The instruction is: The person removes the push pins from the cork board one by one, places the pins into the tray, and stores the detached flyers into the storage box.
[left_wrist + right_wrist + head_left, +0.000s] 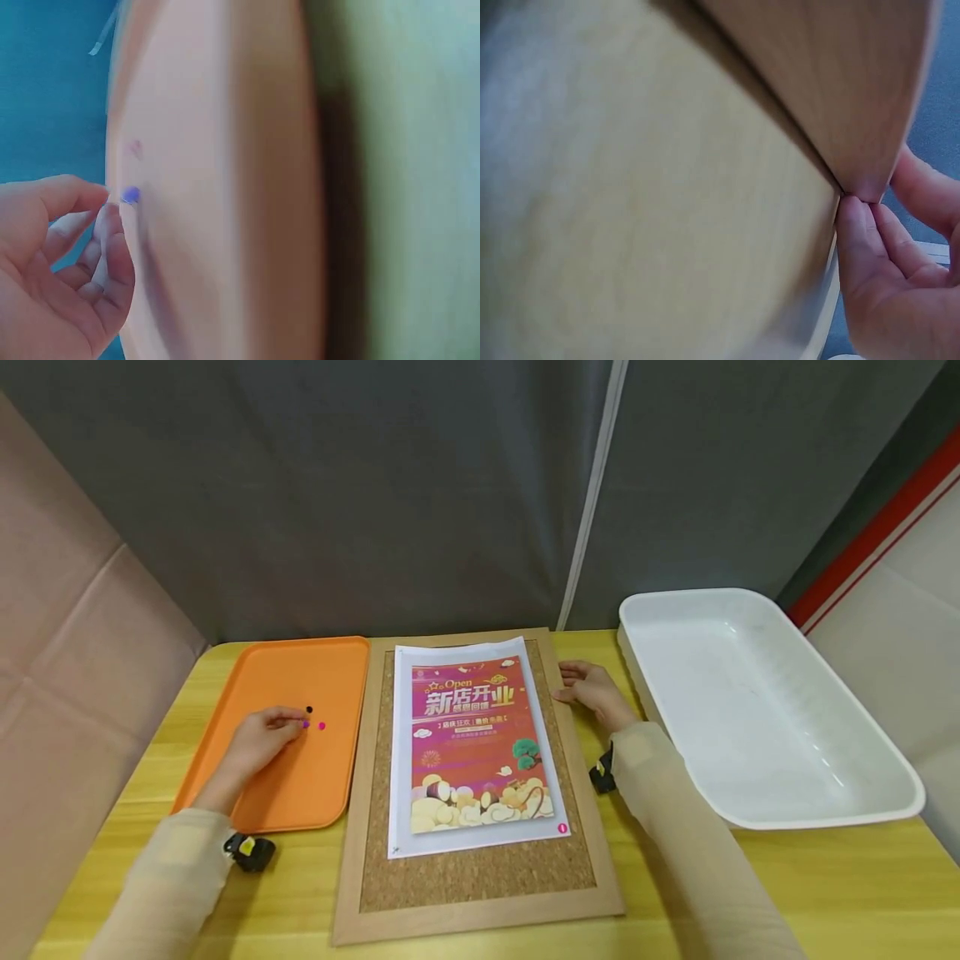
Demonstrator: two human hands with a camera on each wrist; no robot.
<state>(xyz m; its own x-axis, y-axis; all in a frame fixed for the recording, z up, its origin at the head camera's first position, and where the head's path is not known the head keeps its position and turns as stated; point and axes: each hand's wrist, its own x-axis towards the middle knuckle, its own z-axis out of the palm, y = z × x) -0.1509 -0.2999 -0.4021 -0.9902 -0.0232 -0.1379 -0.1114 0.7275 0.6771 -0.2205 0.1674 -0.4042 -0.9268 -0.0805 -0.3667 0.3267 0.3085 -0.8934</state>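
On the orange tray (277,793), my left hand (262,745) has its thumb and forefinger together at a small purple pushpin (130,195), which they appear to pinch. Close by lie a pink pushpin (322,726) and a black one (309,709); the black one does not show in the left wrist view. A wood-framed corkboard (480,881) lies flat in the middle, bearing a printed poster (480,743) on white paper. My right hand (592,692) grips the board's right edge near its upper corner. Thumb and fingers lie on opposite sides of that edge in the right wrist view.
A deep white tub (765,710) stands on the right, past my right forearm. Everything rests on a yellow wood-grain table (675,910). A dark grey partition (375,510) rises behind the table's back edge.
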